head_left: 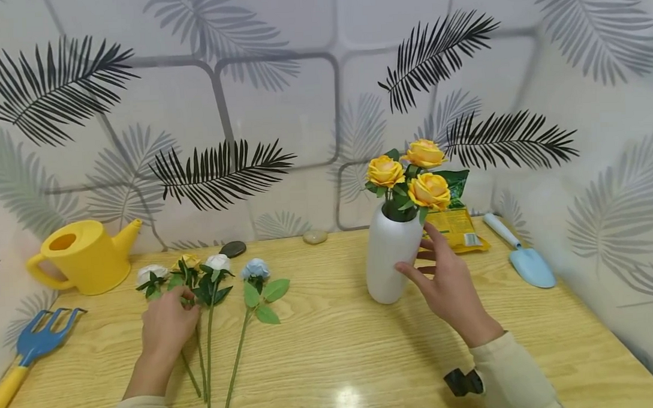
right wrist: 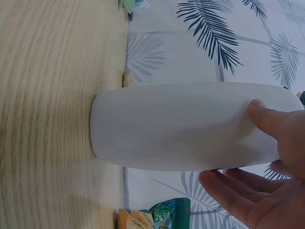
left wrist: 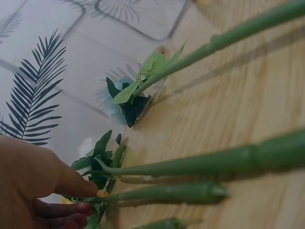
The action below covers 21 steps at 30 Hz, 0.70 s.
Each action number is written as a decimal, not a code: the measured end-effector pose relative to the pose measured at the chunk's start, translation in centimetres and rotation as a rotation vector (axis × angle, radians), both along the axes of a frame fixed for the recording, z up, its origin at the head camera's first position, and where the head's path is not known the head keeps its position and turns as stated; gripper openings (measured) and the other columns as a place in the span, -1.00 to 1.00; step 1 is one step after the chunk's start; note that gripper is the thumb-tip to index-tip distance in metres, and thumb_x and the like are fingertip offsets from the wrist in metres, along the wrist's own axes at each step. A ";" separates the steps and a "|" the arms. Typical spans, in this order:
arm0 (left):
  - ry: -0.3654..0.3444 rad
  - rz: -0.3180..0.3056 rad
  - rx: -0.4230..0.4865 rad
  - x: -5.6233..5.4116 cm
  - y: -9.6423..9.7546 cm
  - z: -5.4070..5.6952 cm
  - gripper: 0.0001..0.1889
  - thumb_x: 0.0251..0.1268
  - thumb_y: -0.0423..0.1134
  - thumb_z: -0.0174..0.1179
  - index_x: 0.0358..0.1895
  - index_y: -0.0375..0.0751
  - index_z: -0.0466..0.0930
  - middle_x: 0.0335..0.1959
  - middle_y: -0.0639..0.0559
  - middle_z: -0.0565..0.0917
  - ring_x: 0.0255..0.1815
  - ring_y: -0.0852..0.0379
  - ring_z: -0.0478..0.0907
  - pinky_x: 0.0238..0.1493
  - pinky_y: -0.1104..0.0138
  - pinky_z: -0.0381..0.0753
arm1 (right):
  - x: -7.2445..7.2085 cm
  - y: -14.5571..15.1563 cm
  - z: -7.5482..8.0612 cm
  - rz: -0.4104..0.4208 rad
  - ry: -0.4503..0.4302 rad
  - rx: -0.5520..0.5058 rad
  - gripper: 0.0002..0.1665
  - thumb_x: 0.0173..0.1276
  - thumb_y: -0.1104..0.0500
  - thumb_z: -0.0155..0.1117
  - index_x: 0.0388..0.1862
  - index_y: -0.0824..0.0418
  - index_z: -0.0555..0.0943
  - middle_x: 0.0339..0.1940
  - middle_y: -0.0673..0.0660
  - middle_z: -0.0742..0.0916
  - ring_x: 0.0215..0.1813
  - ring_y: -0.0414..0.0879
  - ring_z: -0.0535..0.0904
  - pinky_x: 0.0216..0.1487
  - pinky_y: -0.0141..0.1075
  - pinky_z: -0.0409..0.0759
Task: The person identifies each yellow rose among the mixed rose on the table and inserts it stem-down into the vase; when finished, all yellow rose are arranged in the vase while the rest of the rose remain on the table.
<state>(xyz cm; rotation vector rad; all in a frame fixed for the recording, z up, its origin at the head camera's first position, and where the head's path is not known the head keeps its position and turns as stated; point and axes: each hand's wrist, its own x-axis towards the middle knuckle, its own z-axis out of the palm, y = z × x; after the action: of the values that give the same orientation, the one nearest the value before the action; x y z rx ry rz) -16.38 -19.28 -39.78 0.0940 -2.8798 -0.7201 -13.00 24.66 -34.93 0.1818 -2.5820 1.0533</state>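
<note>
My left hand pinches the stem of a yellow rose just below its leaves, between thumb and fingertips. On either side of that rose lie a white rose and a second white rose. A blue rose lies a little farther right, its green stem pointing toward me. At the right, a white vase stands on the table with several yellow roses in it. My right hand holds the vase from its right side, thumb across the front and fingers curved behind.
A yellow watering can and a blue hand fork are at the left. Dark and pale stones lie along the wall. Yellow and green packets sit behind the vase, with a light blue trowel farther right.
</note>
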 end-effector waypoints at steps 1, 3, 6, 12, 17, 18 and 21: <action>0.000 -0.001 0.000 0.0 -0.1 -0.1 -0.79 0.25 -0.37 0.18 -0.12 -0.42 0.64 -0.50 -0.15 0.69 -0.64 0.07 0.43 -0.62 0.26 0.35 | 0.0 0.0 0.0 0.001 0.001 0.000 0.03 0.36 0.15 0.40 0.60 0.35 0.01 0.28 0.46 0.57 0.21 0.31 0.62 0.02 0.04 0.72; 0.000 -0.007 0.001 -0.1 -0.1 -0.3 -0.80 0.24 -0.38 0.18 -0.12 -0.41 0.64 -0.51 -0.14 0.69 -0.63 0.06 0.44 -0.60 0.23 0.37 | 0.0 0.0 0.0 0.000 -0.001 -0.001 0.03 0.36 0.15 0.40 0.60 0.34 0.01 0.29 0.46 0.57 0.22 0.31 0.62 0.03 0.06 0.72; -0.009 -0.014 0.000 -0.3 -0.1 -0.4 -0.79 0.25 -0.38 0.19 -0.11 -0.42 0.64 -0.56 -0.11 0.66 -0.65 0.07 0.42 -0.60 0.23 0.35 | 0.0 0.0 0.0 -0.001 0.000 -0.003 0.03 0.36 0.15 0.40 0.60 0.34 0.01 0.28 0.46 0.57 0.21 0.31 0.61 0.03 0.08 0.71; -0.033 -0.017 0.016 -0.1 -0.1 -0.5 -0.78 0.27 -0.36 0.20 -0.11 -0.46 0.64 -0.63 -0.08 0.62 -0.71 0.10 0.35 -0.66 0.29 0.29 | -0.1 0.0 -0.1 0.005 0.004 -0.004 0.03 0.36 0.15 0.40 0.60 0.35 0.02 0.27 0.46 0.57 0.21 0.32 0.62 0.03 0.08 0.71; -0.035 -0.016 0.034 -0.2 0.2 -0.3 -0.75 0.23 -0.39 0.15 -0.08 -0.46 0.65 -0.57 -0.12 0.68 -0.68 0.10 0.39 -0.60 0.28 0.30 | -0.1 0.0 -0.1 0.002 0.012 0.000 0.02 0.36 0.17 0.41 0.59 0.36 0.02 0.26 0.46 0.57 0.21 0.32 0.61 0.02 0.07 0.72; -0.034 -0.013 0.037 -0.1 0.2 -0.2 -0.74 0.22 -0.40 0.13 -0.07 -0.45 0.65 -0.54 -0.14 0.70 -0.67 0.10 0.41 -0.58 0.28 0.32 | -0.1 0.0 -0.1 0.002 0.011 0.001 0.02 0.36 0.17 0.41 0.59 0.36 0.02 0.26 0.46 0.57 0.22 0.33 0.61 0.02 0.07 0.72; -0.030 -0.005 0.055 -0.1 0.2 0.1 -0.72 0.23 -0.40 0.11 -0.04 -0.44 0.66 -0.42 -0.21 0.75 -0.61 0.08 0.51 -0.54 0.24 0.39 | -0.1 0.0 -0.1 0.002 0.007 -0.002 0.02 0.36 0.18 0.41 0.59 0.36 0.02 0.26 0.46 0.57 0.22 0.33 0.60 0.03 0.07 0.71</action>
<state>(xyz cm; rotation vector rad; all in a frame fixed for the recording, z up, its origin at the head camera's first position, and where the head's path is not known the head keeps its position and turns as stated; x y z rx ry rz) -16.45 -19.05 -39.69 0.1057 -2.8903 -0.8054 -13.07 24.68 -35.07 0.1869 -2.5745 1.0535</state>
